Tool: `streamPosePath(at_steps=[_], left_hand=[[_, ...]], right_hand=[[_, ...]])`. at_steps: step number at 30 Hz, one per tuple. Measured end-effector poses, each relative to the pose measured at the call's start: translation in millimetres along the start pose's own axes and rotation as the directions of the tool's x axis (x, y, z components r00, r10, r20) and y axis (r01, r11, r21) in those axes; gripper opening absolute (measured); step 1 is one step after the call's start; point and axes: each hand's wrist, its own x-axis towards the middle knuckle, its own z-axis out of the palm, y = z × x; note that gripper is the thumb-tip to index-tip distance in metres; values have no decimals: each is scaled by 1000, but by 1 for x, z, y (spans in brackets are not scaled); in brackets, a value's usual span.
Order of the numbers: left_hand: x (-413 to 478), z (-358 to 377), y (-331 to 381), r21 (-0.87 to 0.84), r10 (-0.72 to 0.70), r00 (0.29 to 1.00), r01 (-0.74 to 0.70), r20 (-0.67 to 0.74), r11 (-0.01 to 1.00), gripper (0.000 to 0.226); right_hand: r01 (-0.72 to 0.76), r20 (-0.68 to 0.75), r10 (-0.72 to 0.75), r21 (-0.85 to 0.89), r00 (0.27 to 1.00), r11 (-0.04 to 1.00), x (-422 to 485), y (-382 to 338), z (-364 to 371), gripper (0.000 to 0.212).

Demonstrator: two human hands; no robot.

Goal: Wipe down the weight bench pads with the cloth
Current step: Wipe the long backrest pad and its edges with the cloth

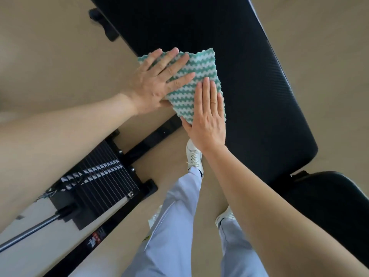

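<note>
A green-and-white zigzag cloth (199, 70) lies flat on the near edge of the long black back pad (249, 76) of the weight bench. My left hand (157, 80) presses flat on the cloth's left side, fingers spread. At the cloth's lower right part my right hand (207, 114) lies flat too, fingers together. Neither hand grips the cloth; both rest on top of it. The smaller black seat pad (323, 198) sits at the lower right, apart from the back pad.
A black weight stack (99, 176) with a steel rod (30, 230) stands at the lower left. The black bench frame bar (151, 138) runs under the pad. My legs in light trousers and white shoes (194, 156) stand on the tan floor.
</note>
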Motion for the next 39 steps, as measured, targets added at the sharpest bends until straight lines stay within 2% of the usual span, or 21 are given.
streamPosePath(at_steps=[4,8,10,14,19,25,31,33,37,39], left_hand=[[7,6,35,98,8,1000,-7,-11,995,83],[20,2,73,215,107,994,-112,38,970,95],[28,-4,95,220,165,982,-183,95,958,99],[38,-13,137,202,231,940,-285,251,937,92],[39,-2,205,230,266,940,-313,212,922,102],[41,-1,288,168,221,932,-276,287,946,81],[40,12,358,119,191,949,-226,253,967,89],[39,17,373,89,198,955,-221,220,971,83],[34,29,395,74,213,970,-223,116,972,67],[32,33,397,-18,223,974,-224,-31,974,52]], right_hand=[[-29,27,29,23,999,999,-29,18,1,96],[-85,81,81,43,993,995,-68,41,6,100],[-101,116,94,54,989,993,-92,57,6,101],[-149,195,129,91,972,985,-137,85,7,109],[-214,369,171,78,914,974,-189,122,-9,111],[-234,516,180,43,838,971,-223,162,-24,109],[-262,576,160,99,802,960,-229,187,-49,93],[-263,548,171,93,819,960,-231,195,-47,78],[-283,405,205,142,891,949,-231,201,-50,33],[-399,413,286,218,864,891,-228,198,-54,31]])
